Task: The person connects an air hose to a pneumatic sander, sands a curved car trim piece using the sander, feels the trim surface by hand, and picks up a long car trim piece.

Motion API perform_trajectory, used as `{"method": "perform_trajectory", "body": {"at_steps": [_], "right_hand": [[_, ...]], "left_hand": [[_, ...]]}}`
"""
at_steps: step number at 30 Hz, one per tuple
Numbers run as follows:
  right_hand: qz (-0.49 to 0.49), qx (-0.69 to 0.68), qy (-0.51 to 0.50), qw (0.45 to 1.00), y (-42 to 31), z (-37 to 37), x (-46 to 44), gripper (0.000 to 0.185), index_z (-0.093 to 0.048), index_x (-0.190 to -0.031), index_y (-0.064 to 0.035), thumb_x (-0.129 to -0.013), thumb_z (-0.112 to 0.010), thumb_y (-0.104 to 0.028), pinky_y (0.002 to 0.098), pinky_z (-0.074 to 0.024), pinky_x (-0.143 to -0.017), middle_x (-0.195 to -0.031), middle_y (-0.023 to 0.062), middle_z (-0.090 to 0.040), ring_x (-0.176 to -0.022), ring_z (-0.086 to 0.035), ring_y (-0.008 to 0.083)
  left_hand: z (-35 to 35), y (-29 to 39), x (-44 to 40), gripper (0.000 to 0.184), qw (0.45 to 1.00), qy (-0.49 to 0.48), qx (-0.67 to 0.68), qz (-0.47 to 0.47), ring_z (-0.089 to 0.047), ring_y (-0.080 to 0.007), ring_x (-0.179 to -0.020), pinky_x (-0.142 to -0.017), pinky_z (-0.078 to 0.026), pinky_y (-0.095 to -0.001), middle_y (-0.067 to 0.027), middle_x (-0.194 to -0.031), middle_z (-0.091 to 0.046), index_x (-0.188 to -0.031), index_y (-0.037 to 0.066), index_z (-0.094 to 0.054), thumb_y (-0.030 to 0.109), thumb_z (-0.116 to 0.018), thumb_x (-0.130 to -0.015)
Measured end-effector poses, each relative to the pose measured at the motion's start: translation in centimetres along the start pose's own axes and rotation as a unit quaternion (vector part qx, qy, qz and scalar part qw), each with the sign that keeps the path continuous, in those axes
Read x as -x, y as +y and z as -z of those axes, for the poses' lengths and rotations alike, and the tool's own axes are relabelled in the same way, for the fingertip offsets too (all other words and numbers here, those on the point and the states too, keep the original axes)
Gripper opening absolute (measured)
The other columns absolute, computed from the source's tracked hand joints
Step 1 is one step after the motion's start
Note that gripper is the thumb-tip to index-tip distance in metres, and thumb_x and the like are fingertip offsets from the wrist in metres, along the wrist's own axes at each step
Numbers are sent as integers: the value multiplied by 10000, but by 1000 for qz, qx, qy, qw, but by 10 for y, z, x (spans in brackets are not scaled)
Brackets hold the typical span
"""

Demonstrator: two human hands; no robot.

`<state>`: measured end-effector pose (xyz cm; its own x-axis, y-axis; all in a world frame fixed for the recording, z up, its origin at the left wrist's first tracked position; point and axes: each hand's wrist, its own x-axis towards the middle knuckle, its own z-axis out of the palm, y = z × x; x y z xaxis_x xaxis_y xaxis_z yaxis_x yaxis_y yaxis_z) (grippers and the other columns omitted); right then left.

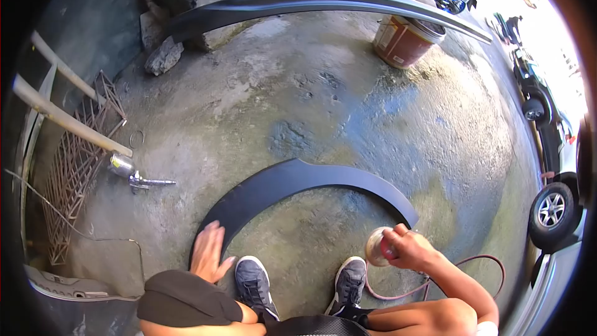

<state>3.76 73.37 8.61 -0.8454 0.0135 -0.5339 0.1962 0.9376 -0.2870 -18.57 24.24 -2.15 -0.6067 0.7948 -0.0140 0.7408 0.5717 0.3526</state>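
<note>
Left hand (210,250) rests flat, ungripping, on the dark-grey arch-shaped panel (264,188). Right hand (409,247) grasps a blurred round red-and-pale tool (375,247), off the panel; work done or outstanding: indeterminable.

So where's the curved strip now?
In the head view, the curved strip sits on the floor in the lower middle, arching in front of the shoes, with the left hand at its left end.

left hand (209,250) — outstretched, thumb spread | right hand (407,247) — curled in a grip | right forearm (459,281) slanted inward
</note>
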Motion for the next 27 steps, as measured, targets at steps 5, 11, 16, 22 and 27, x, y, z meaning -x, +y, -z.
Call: {"method": "perform_trajectory", "body": {"at_steps": [5,11,16,22,27], "right_hand": [[60,-4,-98,993,-52,-8,-13,686,-523,-1411,-138,-798,-809,-254,483,-624,-750,-1197,190,-602,-970,-726,387],[32,-60,-57,996,-69,-42,5,672,-506,-1387,-171,-799,-817,-267,465,-630,-672,-1173,166,-593,-926,-731,371],[1,-81,-79,994,-64,-62,11,722,-497,-1410,-173,-784,-838,-286,479,-631,-711,-1193,175,-589,-928,-724,388],[-4,-89,-65,994,-77,-50,-3,714,-527,-1373,-145,-755,-857,-281,492,-628,-693,-1187,187,-606,-848,-717,415],[-1,-60,-61,996,-78,-32,-7,770,-464,-1410,-144,-761,-859,-278,482,-629,-737,-1178,200,-583,-925,-721,410]], "left_hand": [[-72,4,-144,885,970,-123,21,-207,-283,-397,-1571,-1284,-225,-518,-268,-1679,-299,-1593,-75,-307,494,-615,-989],[-137,13,-203,934,981,-115,-4,-158,-121,-387,-1620,-1309,-115,-513,-251,-1732,-144,-1639,-65,-179,524,-552,-1018],[-137,12,-231,976,992,-74,14,-98,-192,-405,-1600,-1297,-157,-525,-267,-1715,-198,-1632,-66,-209,559,-584,-983],[-143,3,-252,967,993,-73,-16,-90,-188,-407,-1597,-1294,-164,-535,-257,-1716,-197,-1633,-54,-217,587,-563,-997],[-129,1,-232,937,993,-51,-31,-103,-240,-384,-1579,-1278,-170,-575,-210,-1710,-243,-1623,-4,-285,557,-638,-961]]}}
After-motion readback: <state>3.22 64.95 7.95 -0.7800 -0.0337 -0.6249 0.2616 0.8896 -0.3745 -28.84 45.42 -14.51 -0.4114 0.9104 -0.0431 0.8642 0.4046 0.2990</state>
